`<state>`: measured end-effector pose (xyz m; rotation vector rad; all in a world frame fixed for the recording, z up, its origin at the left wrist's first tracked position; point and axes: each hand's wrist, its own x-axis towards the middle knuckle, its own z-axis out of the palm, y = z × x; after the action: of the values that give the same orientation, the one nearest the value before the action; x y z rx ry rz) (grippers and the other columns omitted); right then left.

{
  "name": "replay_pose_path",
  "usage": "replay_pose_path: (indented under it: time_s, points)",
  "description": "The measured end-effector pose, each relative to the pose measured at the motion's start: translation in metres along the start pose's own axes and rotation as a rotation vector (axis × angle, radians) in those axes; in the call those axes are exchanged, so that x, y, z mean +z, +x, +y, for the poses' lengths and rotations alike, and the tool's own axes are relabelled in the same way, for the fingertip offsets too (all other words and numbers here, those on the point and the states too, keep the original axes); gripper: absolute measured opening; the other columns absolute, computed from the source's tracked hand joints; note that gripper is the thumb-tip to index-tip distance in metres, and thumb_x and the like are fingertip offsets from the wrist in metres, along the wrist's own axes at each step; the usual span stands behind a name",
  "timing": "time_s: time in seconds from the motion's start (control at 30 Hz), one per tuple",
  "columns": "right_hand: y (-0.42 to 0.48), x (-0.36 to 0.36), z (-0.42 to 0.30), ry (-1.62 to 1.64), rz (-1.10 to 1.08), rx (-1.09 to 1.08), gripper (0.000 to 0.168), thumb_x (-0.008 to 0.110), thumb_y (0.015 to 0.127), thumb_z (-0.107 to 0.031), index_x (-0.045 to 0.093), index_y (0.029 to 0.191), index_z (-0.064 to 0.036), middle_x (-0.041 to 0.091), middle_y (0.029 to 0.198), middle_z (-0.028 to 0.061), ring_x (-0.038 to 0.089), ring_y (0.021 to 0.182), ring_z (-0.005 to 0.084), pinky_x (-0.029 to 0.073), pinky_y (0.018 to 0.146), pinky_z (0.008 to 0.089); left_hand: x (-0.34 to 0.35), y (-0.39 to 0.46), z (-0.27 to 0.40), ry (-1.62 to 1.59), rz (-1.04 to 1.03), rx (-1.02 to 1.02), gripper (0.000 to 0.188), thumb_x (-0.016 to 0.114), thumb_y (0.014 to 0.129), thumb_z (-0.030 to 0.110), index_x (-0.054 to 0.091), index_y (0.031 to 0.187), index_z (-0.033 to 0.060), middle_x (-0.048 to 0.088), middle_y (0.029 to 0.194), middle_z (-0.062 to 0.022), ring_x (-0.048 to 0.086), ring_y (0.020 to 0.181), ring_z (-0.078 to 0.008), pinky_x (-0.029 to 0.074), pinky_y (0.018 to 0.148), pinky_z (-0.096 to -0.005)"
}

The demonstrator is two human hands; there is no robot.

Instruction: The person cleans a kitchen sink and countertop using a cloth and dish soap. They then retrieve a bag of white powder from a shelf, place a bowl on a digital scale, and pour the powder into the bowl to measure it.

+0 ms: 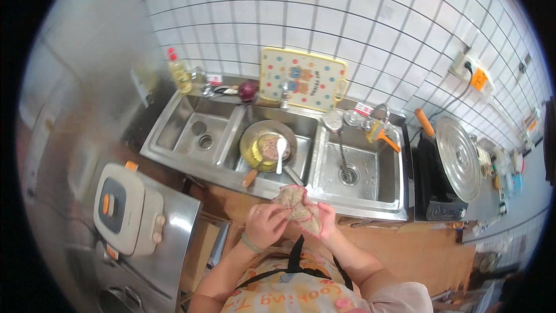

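Observation:
Between both hands, in front of the sink's front edge, is a beige cloth [293, 205] with a pink stitched border. My left hand [266, 222] pinches its left side with the fingertips. Its right side is gripped by my right hand [325, 221]. Beyond the cloth, a metal pan [247, 132] sits in the middle sink basin. Inside the pan is a bowl of what looks like minced meat [268, 145], with something yellow beside it. A white spoon [281, 154] lies across the bowl, and a wooden handle [249, 178] juts over the sink's front rim.
A three-basin steel sink [269, 191] spans the wall. Behind it stand an oil bottle [180, 74], a red onion [247, 91] and a patterned cutting board [304, 78]. An electric cooker [130, 208] is at left. At right, a large lid [458, 156] leans by an induction cooker [445, 211].

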<state>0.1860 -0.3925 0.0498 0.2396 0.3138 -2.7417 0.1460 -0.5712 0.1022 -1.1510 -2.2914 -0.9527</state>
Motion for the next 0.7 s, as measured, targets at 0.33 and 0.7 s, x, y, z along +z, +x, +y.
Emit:
replay_pose_path:
  time_s: [0.33, 0.7]
  points:
    - [-0.036, -0.018, -0.090, -0.073, 0.124, -0.550, 0.064, 0.050, 0.064, -0.022, 0.030, 0.121, 0.000, 0.044, 0.112, 0.0173, 0.050, 0.095, 0.0283, 0.042, 0.080, 0.0356, 0.128, 0.099, -0.018, -0.442, 0.002, 0.272, 0.014, 0.056, 0.067, 0.003, 0.057, 0.081, 0.0062, 0.052, 0.077, -0.0059, 0.051, 0.073, -0.0218, 0.040, 0.066, -0.0345]
    - [-0.014, -0.094, -0.240, -0.888, 1.007, -0.724, 0.029, 0.043, 0.072, -0.002, 0.053, 0.099, 0.001, 0.055, 0.101, 0.0104, 0.051, 0.088, 0.0141, 0.039, 0.075, 0.0255, 0.316, 0.163, -0.048, -0.729, -0.979, -0.504, 0.019, 0.044, 0.081, 0.019, 0.049, 0.091, 0.0039, 0.054, 0.080, -0.0102, 0.052, 0.074, -0.0224, 0.043, 0.064, -0.0307]
